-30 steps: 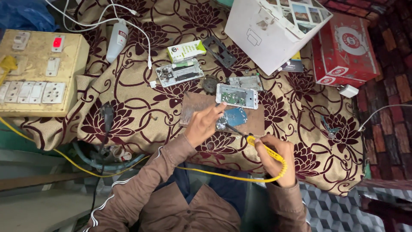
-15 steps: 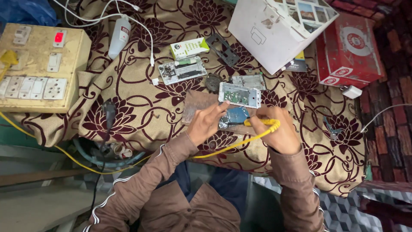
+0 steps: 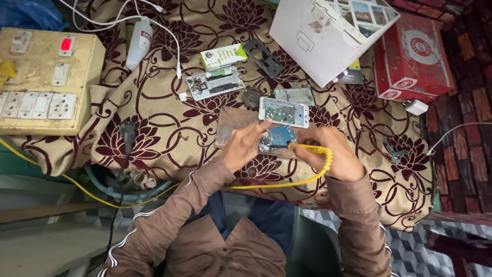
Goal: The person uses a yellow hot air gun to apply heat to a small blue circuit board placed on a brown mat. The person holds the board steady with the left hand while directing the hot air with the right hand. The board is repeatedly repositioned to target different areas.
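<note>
The left hand (image 3: 246,145) pins a small blue circuit board (image 3: 279,137) to a brown wooden block (image 3: 230,127) on the floral cloth (image 3: 169,102). The right hand (image 3: 333,154) is closed around a yellow-handled soldering iron (image 3: 312,150), its tip at the board. Just beyond lie an opened white phone frame (image 3: 283,112), a grey metal plate (image 3: 293,96) and a white cardboard box (image 3: 323,36).

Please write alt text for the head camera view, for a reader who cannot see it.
Seen from above, a person's left hand steadies a blue circuit board on a flowered cloth while the right hand holds a yellow-handled tool to it. Phone parts and boxes lie beyond.
</note>
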